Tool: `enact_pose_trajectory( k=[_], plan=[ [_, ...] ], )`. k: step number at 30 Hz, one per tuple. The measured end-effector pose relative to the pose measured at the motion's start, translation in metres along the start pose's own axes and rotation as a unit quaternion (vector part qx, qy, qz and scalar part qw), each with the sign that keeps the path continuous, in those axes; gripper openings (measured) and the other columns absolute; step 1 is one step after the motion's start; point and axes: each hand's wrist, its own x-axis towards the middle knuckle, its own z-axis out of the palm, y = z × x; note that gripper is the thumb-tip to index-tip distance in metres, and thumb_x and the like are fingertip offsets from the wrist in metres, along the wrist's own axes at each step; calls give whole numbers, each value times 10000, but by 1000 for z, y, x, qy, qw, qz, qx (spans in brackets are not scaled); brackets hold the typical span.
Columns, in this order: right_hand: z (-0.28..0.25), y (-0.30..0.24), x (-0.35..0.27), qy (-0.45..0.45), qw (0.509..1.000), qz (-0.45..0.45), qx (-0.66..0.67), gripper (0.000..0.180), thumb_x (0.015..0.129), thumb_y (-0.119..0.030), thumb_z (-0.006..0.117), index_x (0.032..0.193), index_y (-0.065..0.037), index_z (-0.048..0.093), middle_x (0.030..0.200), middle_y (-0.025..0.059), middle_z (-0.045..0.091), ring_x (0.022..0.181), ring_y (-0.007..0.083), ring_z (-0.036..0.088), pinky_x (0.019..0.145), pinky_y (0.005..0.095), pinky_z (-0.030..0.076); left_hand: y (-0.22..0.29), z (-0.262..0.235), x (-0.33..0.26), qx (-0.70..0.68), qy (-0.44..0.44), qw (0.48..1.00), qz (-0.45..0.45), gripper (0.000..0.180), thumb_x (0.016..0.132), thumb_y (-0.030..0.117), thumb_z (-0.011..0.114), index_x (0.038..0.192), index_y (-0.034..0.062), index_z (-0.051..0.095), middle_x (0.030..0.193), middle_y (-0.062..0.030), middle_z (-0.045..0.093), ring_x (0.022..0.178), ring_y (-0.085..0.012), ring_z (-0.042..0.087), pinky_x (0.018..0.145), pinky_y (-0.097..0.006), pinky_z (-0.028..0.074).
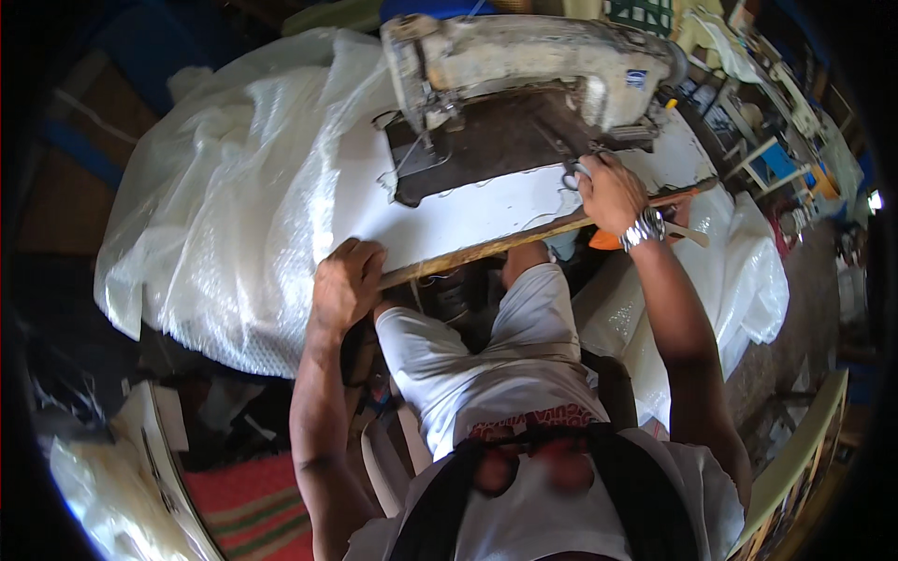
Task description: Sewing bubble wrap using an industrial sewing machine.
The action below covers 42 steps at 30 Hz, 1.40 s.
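The left hand (346, 280) curls its fingers (360, 252) over the wooden front edge of the sewing table (449, 220), gripping it, with white bubble wrap (224, 234) heaped just beyond them. The right hand (613, 192) closes its fingers on scissors (572, 176), whose handles show just past the fingertips, beside the sewing machine (533, 61).

Sewing machine (533, 65): dirty cream, with a small blue label. Table (468, 210): white top, bare brown wooden front edge, dark plate under the machine. Sheeting (224, 206): translucent white, dotted bubble texture. Shorts (486, 355): white. Shirt (561, 514): white, crossed by black straps. Watch (644, 227): silver metal. Scissors (572, 174): grey metal. Mat (253, 510): red with green and cream stripes
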Motion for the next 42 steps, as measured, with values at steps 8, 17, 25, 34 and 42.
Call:
enact_pose_trajectory(
  k=[8,17,25,34,42],
  plan=[
    [15,-5,42,-144,986,30,-82,295,890,-255,675,1003,-4,782,1078,246,745,1048,425,709,932,491,566,-16,24,-12,8,135,990,43,80,934,136,722,991,82,734,928,-109,722,809,-329,721,705,-406,593],
    [-11,14,-11,-255,839,139,460,145,963,-190,657,997,-53,688,870,46,731,550,96,573,472,255,470,-23,30,-18,39,171,983,54,102,911,144,705,1000,95,701,946,-91,684,849,-317,708,726,-423,591],
    [7,-82,-139,-450,489,30,746,434,976,-388,715,1139,-9,579,870,92,659,622,140,609,542,264,526,-24,35,-21,107,171,974,98,164,875,154,710,1030,112,675,937,-36,659,861,-244,707,696,-385,600],
    [34,-136,-141,-534,275,124,790,576,1012,-564,606,1224,-31,553,943,100,633,662,142,614,575,283,564,-27,35,-19,113,188,966,134,242,839,103,740,1079,107,717,982,-32,688,837,-221,715,661,-349,610],
    [28,-136,-130,-455,360,102,808,297,1033,-331,675,1082,-65,551,873,70,593,517,66,463,464,215,411,-28,34,-20,107,179,968,138,241,817,78,754,1055,94,723,979,-45,696,836,-234,720,676,-352,611]
  ],
)
